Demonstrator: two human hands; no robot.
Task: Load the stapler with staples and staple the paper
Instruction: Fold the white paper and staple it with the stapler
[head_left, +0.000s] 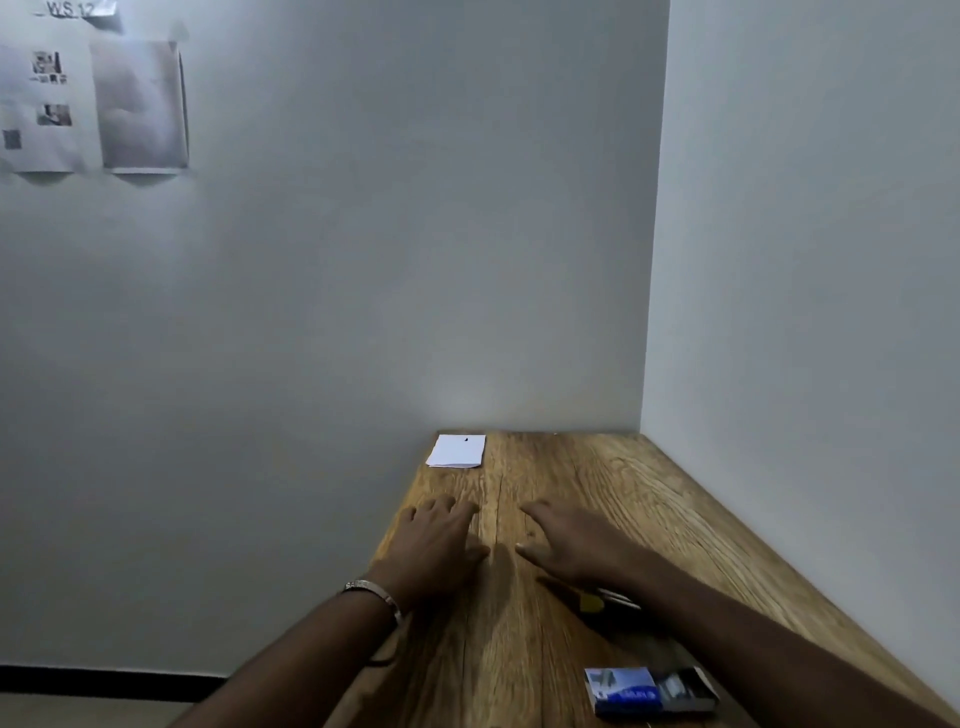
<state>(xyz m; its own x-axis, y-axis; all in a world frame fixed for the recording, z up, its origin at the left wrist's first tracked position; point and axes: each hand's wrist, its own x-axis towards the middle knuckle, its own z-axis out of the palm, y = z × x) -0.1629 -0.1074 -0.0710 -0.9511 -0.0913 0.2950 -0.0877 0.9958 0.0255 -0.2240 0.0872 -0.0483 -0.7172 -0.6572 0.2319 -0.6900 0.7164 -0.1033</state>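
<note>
Left hand (436, 545), right hand (571, 545) — both flat on the wooden table (649, 499), fingers spread, holding nothing. Paper (457, 451) — beyond the left hand. Staple box (649, 691) — nearer than the right hand. Stapler (605, 603), possibly — half hidden under the right forearm.

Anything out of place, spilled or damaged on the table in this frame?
Nothing stands out. The paper lies flat at the far corner, the staple box sits slid open, and the stapler is mostly hidden under the right forearm. Both hands rest empty.
</note>
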